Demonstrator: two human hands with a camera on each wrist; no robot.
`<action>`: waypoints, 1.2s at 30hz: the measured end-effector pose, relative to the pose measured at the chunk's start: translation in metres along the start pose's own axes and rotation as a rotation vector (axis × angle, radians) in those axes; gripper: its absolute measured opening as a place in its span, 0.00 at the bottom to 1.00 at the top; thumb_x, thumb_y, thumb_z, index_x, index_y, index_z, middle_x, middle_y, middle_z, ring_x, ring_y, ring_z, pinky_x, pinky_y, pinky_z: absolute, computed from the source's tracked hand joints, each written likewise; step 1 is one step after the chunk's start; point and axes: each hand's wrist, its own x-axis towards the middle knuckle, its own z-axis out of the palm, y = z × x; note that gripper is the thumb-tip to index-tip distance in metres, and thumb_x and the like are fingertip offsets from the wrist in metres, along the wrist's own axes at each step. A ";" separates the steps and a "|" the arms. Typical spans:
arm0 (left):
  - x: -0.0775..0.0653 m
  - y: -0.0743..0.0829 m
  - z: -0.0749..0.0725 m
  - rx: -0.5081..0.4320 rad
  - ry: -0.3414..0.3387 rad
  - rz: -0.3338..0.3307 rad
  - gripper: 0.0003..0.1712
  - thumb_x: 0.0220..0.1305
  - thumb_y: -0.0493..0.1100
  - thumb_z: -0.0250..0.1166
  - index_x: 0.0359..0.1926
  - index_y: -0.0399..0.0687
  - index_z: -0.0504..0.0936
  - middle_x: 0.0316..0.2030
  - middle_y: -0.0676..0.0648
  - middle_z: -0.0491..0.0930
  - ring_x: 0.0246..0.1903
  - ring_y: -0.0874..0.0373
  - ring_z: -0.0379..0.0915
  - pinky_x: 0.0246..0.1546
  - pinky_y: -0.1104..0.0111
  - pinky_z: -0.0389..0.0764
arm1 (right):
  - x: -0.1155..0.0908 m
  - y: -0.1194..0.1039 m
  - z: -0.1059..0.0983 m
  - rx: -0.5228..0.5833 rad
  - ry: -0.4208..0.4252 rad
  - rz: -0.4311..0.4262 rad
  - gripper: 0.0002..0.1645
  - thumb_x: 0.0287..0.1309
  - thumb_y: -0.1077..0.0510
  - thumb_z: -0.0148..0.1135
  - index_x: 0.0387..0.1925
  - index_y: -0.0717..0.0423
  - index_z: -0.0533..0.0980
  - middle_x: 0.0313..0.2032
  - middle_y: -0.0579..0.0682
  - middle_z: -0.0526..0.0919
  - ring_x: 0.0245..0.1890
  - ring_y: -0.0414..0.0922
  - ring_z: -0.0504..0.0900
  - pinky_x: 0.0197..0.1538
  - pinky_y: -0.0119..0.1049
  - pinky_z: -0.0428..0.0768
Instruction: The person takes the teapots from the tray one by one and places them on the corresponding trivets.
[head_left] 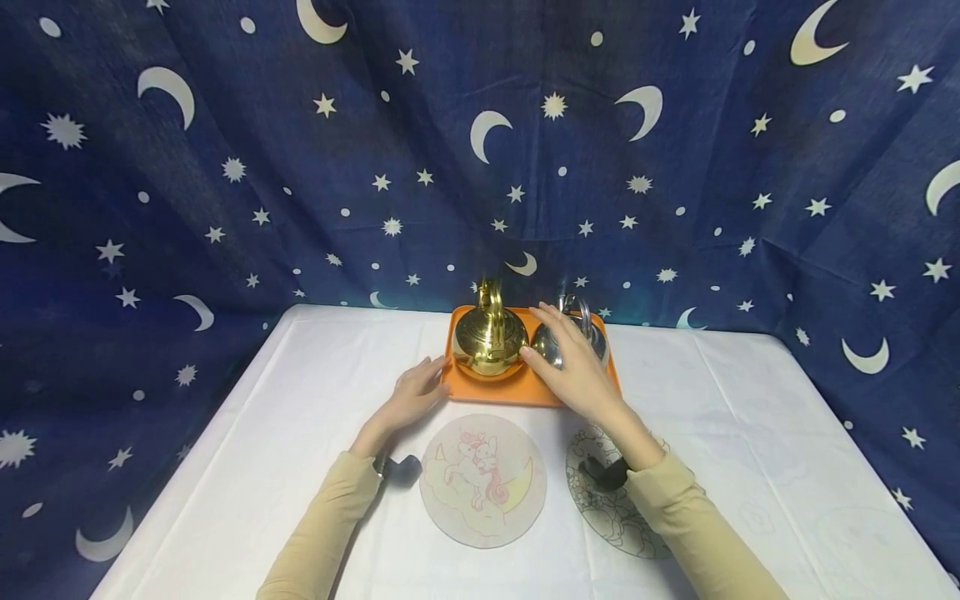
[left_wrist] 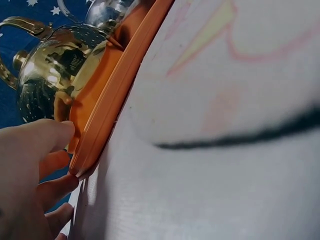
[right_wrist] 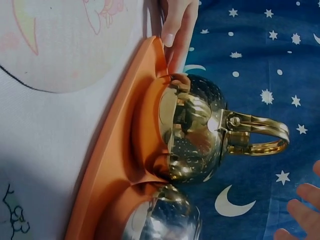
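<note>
On an orange tray (head_left: 480, 390) stand a gold teapot (head_left: 489, 346) with an arched top handle, on the left, and a silver teapot (head_left: 545, 346) on the right. My left hand (head_left: 414, 393) is at the tray's left edge, thumb and fingertips right at the rim by the front corner, seen close in the left wrist view. With fingers spread, my right hand (head_left: 577, 367) reaches across the silver teapot and hides part of it. Its thumb overlaps the gold teapot's right side in the head view. In the right wrist view, the right fingertips (right_wrist: 305, 200) stand apart from both pots.
In front of the tray lies a round mat (head_left: 480, 492) with a pink unicorn drawing. A second round mat (head_left: 622, 525) with dark line drawings is partly under my right forearm. Behind the white-covered table (head_left: 330, 358) hangs a blue curtain (head_left: 450, 125) with moons and stars.
</note>
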 end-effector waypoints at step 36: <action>-0.002 0.000 0.002 0.013 -0.021 -0.020 0.33 0.68 0.49 0.56 0.71 0.47 0.61 0.72 0.44 0.59 0.75 0.43 0.44 0.73 0.44 0.40 | 0.037 0.004 0.039 0.317 0.034 0.048 0.32 0.64 0.51 0.59 0.67 0.53 0.64 0.65 0.54 0.70 0.66 0.54 0.69 0.69 0.54 0.65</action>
